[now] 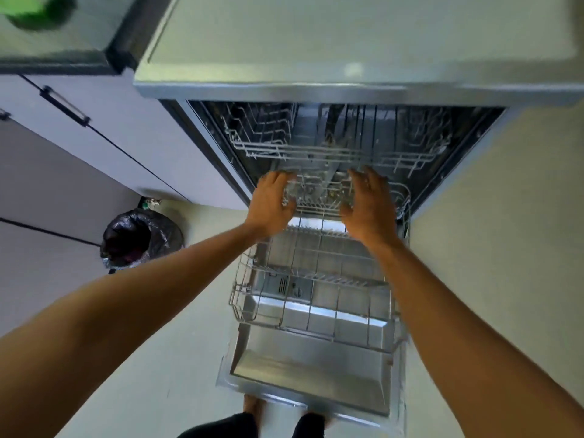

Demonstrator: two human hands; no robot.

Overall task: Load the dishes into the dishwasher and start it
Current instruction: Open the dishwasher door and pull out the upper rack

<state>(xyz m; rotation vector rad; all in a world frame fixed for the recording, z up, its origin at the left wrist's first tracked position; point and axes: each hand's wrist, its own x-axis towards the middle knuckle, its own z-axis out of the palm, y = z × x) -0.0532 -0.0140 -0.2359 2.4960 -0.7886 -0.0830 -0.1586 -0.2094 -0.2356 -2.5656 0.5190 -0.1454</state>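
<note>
dishwasher (300, 371) door down, lower rack (240, 298) pulled out | left hand (271, 200) fingers curled on wire basket (319, 192) at rack's back | right hand (369, 203) fingers straight at basket's right side

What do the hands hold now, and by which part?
The wire cutlery basket: the left hand curls round its left end, and the right hand lies flat against its right end. Blur hides finer detail.
</note>
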